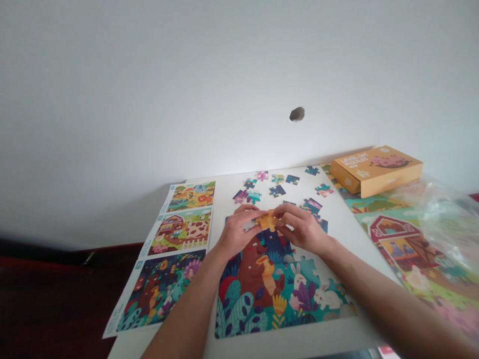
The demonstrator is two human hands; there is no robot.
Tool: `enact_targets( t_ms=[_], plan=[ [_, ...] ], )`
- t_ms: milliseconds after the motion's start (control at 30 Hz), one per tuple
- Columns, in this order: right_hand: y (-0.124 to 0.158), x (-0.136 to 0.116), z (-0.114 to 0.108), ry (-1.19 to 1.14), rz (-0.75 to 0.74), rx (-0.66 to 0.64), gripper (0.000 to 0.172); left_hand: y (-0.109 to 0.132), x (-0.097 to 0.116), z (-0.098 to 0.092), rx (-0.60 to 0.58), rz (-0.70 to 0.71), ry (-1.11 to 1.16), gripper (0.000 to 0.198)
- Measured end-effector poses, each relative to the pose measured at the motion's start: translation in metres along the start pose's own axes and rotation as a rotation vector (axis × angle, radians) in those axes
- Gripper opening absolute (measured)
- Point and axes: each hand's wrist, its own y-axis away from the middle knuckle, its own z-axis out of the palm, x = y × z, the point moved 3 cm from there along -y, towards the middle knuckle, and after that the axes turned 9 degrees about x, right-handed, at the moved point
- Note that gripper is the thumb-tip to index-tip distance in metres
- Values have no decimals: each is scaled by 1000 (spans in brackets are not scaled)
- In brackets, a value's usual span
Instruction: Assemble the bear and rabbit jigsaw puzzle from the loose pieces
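Note:
An orange puzzle piece (267,221) sits between my two hands, above the upper edge of a partly joined jigsaw puzzle (258,279). From the left, the fingers and thumb of my left hand (239,233) pinch the piece. My right hand (301,228) grips its other side with bent fingers. The joined part shows a brown bear with a honey jar, white rabbits and leafy plants; its right side has a stepped, unfilled outline. Beyond my hands lie several loose puzzle pieces (277,191), mostly dark blue, teal and pink. My right hand partly covers a few of them.
A sheet with three printed pictures (178,230) lies along the table's left side. At the right are an orange puzzle box (377,169), a farm-scene puzzle (407,249) and crumpled clear plastic (449,224). A white wall (224,99) with a hole (297,114) stands behind.

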Motion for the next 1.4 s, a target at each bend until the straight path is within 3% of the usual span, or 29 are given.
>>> enact_targets(
  t_ms=[100,233,300,467,767,967,1100,1400],
  plan=[
    [0,-3,3,-50,-15,14,5,-1,0,-1,70,5,25,18],
    [3,-2,10,-67,123,17,32,-1,-4,-1,147,-128,-19,32],
    [5,-1,14,-77,177,3,36,0,-5,2,133,-184,-41,30],
    [5,2,19,-40,208,-57,22,0,-11,2,80,-302,15,28],
    [7,21,11,156,293,-1,17,0,-44,-26,288,-367,-143,27],
    [10,32,14,240,279,-91,15,2,-55,-24,381,-454,-1,35],
    [9,31,15,248,255,-123,15,2,-55,-19,369,-449,16,37],
    [9,32,15,258,258,-119,15,1,-53,-24,355,-295,-266,31]
  ],
)
